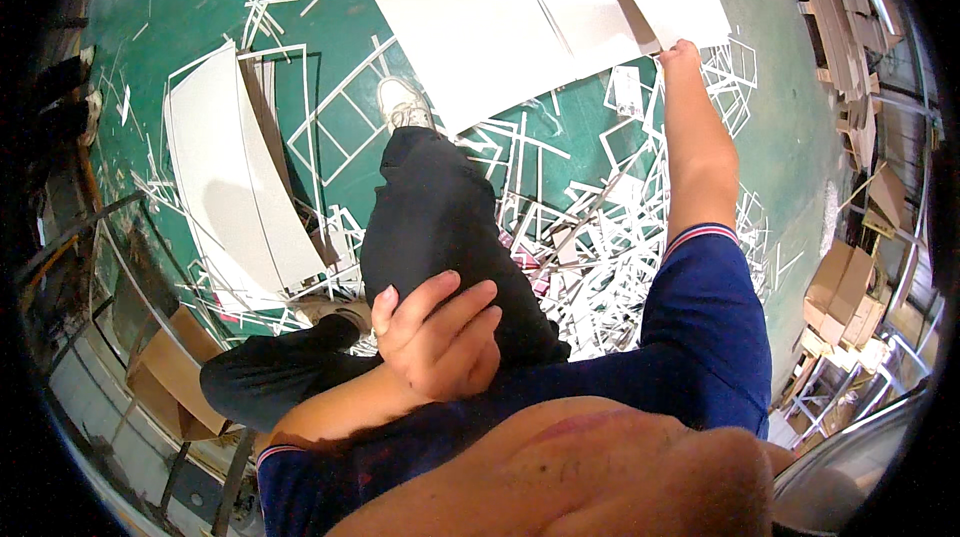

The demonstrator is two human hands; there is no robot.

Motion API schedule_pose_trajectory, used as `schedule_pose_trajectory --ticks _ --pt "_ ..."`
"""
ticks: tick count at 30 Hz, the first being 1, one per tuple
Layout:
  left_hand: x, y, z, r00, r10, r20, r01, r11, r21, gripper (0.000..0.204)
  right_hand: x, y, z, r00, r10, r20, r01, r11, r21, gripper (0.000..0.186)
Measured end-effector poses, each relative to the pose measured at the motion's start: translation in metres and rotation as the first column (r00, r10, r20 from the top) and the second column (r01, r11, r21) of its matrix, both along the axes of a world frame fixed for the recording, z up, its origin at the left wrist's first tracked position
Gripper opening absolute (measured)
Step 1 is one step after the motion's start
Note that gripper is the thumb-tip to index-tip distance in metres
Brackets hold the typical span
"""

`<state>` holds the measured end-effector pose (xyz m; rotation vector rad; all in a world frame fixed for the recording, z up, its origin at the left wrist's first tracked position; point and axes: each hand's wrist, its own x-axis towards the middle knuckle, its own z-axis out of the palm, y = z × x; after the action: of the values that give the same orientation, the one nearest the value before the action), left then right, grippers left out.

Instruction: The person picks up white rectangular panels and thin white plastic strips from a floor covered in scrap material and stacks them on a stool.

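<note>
With our right hand (680, 50) we grasp the near edge of the white sheets (480, 17), fingers closed on it; they reach toward the far edge of the floor (780, 137). Our left hand (440, 337) hangs over our thigh (430, 217), fingers loosely curled, released. Strips (610, 277) heap toward its near edge, and a board (220, 157) lies by its left edge
</note>
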<state>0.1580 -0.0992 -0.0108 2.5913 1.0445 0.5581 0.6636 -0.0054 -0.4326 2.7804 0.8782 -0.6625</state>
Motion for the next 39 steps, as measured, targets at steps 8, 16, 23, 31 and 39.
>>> schedule_pose_trajectory --ticks 8,16,23,31,39 --pt "-0.004 0.008 -0.022 0.947 -0.221 0.233 0.225 0.974 0.01 0.014 0.098 -0.057 0.155 0.967 0.071 0.243 -0.035 0.989 -0.147 0.029" --pt "0.002 0.011 -0.014 0.937 -0.28 0.206 0.299 0.952 -0.067 0.013 0.084 -0.029 0.196 0.948 0.041 0.315 -0.009 0.995 -0.101 0.039" --pt "0.008 0.007 -0.021 0.931 -0.284 0.231 0.302 0.952 -0.046 0.014 0.084 -0.033 0.157 0.951 -0.136 0.278 0.138 0.99 0.01 0.04" --pt "0.007 0.007 -0.018 0.936 -0.271 0.223 0.291 0.954 -0.065 0.014 0.074 -0.035 0.155 0.927 -0.003 0.376 0.059 0.989 -0.137 0.043" --pt "0.009 0.008 -0.017 0.932 -0.286 0.224 0.313 0.945 -0.092 0.014 0.1 -0.034 0.157 0.919 -0.061 0.389 0.115 0.986 -0.117 0.037"
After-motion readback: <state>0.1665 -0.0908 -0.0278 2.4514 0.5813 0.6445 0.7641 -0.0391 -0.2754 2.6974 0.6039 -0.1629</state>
